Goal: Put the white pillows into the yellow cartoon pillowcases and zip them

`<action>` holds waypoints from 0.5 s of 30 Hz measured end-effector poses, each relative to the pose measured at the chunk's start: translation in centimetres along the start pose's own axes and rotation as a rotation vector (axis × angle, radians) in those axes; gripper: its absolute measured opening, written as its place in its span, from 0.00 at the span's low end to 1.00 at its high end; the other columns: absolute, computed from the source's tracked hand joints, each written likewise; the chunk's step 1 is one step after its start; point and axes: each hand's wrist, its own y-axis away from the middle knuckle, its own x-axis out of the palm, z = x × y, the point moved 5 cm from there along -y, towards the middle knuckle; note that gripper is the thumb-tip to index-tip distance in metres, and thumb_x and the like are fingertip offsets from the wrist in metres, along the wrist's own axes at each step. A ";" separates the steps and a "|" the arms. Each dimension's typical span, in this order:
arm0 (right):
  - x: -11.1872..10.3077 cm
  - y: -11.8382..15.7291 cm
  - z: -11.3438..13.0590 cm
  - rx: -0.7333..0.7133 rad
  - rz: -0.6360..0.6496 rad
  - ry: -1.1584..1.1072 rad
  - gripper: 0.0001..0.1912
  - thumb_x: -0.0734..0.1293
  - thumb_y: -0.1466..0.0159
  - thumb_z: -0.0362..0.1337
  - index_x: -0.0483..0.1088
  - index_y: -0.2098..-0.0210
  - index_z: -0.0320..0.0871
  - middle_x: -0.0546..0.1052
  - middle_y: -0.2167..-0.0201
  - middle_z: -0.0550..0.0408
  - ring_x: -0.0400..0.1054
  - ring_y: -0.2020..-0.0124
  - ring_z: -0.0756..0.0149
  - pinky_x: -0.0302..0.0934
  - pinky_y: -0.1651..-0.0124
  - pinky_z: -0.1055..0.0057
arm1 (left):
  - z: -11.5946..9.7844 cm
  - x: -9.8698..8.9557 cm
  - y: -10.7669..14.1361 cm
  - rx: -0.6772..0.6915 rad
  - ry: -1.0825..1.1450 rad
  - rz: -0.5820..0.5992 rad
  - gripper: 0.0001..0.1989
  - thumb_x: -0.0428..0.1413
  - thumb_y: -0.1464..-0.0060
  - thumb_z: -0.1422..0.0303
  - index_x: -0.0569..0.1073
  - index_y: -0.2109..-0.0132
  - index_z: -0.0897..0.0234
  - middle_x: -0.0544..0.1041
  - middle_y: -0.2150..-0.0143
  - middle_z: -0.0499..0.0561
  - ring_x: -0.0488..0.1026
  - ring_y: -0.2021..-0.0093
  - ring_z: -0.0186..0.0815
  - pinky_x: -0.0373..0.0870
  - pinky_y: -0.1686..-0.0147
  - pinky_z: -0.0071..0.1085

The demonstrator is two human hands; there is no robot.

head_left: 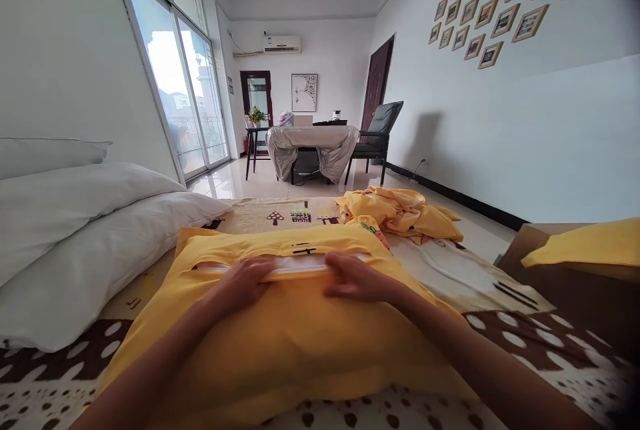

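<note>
In the middle of the frame, a yellow pillowcase lies on a bed, with a long slit open across its upper part and something white showing inside. The left hand rests at the slit, left of centre, its fingers bent over the near edge; whether they pinch the cloth I cannot tell. The right hand is at the same edge, right of centre, with thumb and fingers apart around it; blur hides whether they press the cloth between them. The two hands are apart, with white showing between them.

At the left side of the frame, white pillows lie stacked beside the pillowcase. Just beyond its upper right corner is a crumpled heap of yellow cloth. Beneath everything spreads a patterned bedsheet, brown and cream with spots. At the right edge, more yellow cloth hangs over a brown box. In the upper centre, a covered table stands beside a black chair.
</note>
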 end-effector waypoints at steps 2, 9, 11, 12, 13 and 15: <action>0.2 -0.3 1.4 -0.044 -0.012 0.057 0.05 0.64 0.40 0.37 0.62 0.68 0.43 0.71 0.65 0.53 0.63 0.66 0.65 0.54 0.65 0.71 | 0.3 -0.1 0.1 -0.123 -0.036 -0.008 0.08 0.47 0.44 0.69 0.72 0.64 0.60 0.77 0.62 0.51 0.73 0.59 0.40 0.63 0.61 0.31; 1.6 -2.1 -0.2 0.118 -0.148 0.066 0.04 0.57 0.38 0.29 0.60 0.65 0.44 0.72 0.71 0.55 0.63 0.71 0.66 0.52 0.69 0.72 | 1.4 0.8 -1.2 -0.305 -0.048 -0.016 0.13 0.43 0.40 0.62 0.67 0.69 0.61 0.73 0.70 0.51 0.70 0.66 0.40 0.57 0.69 0.31; 2.2 -2.6 -0.9 0.133 -0.140 0.057 0.02 0.58 0.37 0.32 0.61 0.66 0.43 0.73 0.70 0.55 0.65 0.70 0.67 0.53 0.68 0.73 | 2.1 1.2 -2.1 -0.303 -0.003 -0.009 0.15 0.44 0.42 0.61 0.63 0.74 0.62 0.71 0.74 0.49 0.67 0.69 0.37 0.55 0.71 0.30; 2.5 -2.8 -1.1 0.140 -0.130 0.055 0.03 0.59 0.37 0.34 0.62 0.67 0.43 0.74 0.70 0.54 0.65 0.69 0.66 0.53 0.68 0.73 | 2.4 1.4 -2.4 -0.300 0.017 -0.002 0.16 0.45 0.43 0.61 0.62 0.76 0.62 0.69 0.75 0.49 0.66 0.70 0.36 0.54 0.72 0.30; 2.6 -3.0 -1.4 0.147 -0.120 0.056 0.04 0.60 0.37 0.36 0.63 0.68 0.43 0.74 0.70 0.54 0.66 0.69 0.66 0.53 0.68 0.73 | 2.8 1.5 -2.6 -0.300 0.029 0.003 0.16 0.47 0.44 0.60 0.60 0.77 0.62 0.68 0.76 0.48 0.65 0.71 0.35 0.54 0.72 0.29; 2.7 -2.9 -2.1 0.171 -0.106 0.090 0.06 0.62 0.37 0.38 0.66 0.68 0.42 0.75 0.70 0.53 0.68 0.69 0.64 0.52 0.69 0.73 | 3.4 1.5 -2.3 -0.310 0.047 -0.026 0.15 0.50 0.46 0.60 0.59 0.77 0.62 0.68 0.76 0.46 0.65 0.72 0.34 0.53 0.73 0.28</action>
